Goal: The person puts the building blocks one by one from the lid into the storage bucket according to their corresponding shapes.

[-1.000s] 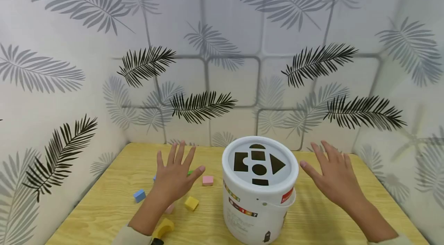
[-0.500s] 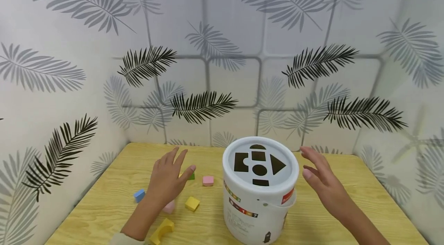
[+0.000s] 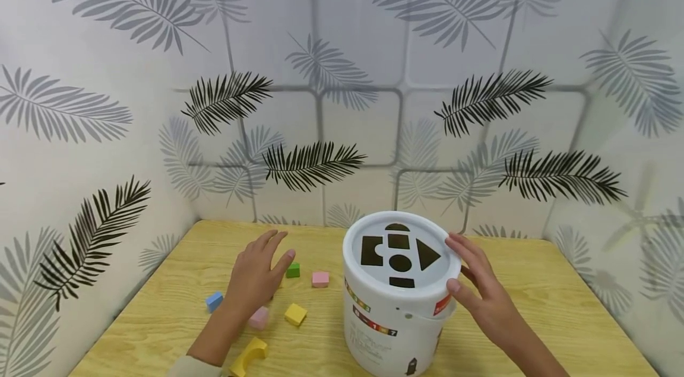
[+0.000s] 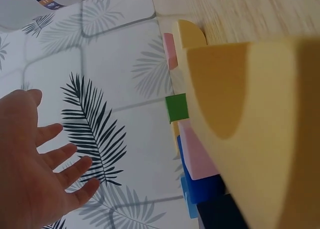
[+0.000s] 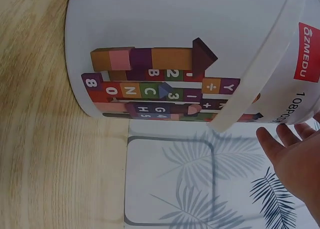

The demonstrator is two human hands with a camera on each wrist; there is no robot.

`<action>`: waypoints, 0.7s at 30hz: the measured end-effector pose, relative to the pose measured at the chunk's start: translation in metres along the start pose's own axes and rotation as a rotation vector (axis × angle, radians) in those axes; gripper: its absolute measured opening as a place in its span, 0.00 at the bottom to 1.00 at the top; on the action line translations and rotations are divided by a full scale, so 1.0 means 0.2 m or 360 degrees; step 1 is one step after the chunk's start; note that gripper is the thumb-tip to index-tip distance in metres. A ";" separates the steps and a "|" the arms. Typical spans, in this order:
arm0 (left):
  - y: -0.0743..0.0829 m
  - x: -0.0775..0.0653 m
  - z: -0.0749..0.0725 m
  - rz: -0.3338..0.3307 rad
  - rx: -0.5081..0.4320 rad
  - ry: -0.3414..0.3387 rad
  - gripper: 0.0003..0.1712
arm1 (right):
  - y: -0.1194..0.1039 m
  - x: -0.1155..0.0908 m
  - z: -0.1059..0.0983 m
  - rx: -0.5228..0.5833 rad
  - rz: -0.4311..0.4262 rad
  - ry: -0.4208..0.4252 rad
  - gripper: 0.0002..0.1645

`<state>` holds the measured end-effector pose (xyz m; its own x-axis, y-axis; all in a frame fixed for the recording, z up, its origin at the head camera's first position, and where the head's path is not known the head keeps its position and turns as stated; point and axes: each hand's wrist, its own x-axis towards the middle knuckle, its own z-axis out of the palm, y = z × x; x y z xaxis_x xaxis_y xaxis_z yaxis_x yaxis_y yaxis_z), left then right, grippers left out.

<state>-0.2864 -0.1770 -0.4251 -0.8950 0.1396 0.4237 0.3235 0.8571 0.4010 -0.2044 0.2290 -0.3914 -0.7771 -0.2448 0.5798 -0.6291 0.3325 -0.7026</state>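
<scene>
On the left of the wood-grain tabletop lies a small blue block, and nearer the front edge a yellow arch block. Above the blocks the person's left hand hangs empty, its fingers loosely extended and apart. A pale pink block lies just beside that wrist. Farther right come a green block, a yellow block and a pink block, each apart from the others. Right of them stands the white bucket, upright, its lid on, cut with shaped openings including a triangle and a circle. At the lid's right rim is the person's right hand, half open, fingers slightly bent and thumb spread; whether the fingertips press the rim cannot be told.
</scene>
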 end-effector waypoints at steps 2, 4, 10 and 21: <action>-0.01 0.00 0.00 -0.0009 -0.0024 -0.0005 0.32 | 0.00 0.00 0.00 0.0004 0.0001 0.0007 0.37; -0.01 0.01 0.01 -0.0011 -0.0043 -0.0014 0.31 | 0.01 0.00 0.01 -0.0004 0.0006 0.0016 0.36; -0.04 0.03 0.04 0.0021 -0.0061 -0.0077 0.28 | 0.01 -0.01 0.01 0.0017 0.0031 0.0033 0.35; -0.10 0.08 0.11 0.0006 -0.0055 -0.0228 0.23 | 0.00 -0.01 0.03 0.0036 0.0083 0.0053 0.33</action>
<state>-0.3131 -0.1815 -0.4441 -0.9275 0.2143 0.3061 0.3353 0.8391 0.4284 -0.2033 0.2245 -0.3957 -0.8078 -0.1971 0.5555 -0.5885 0.3233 -0.7411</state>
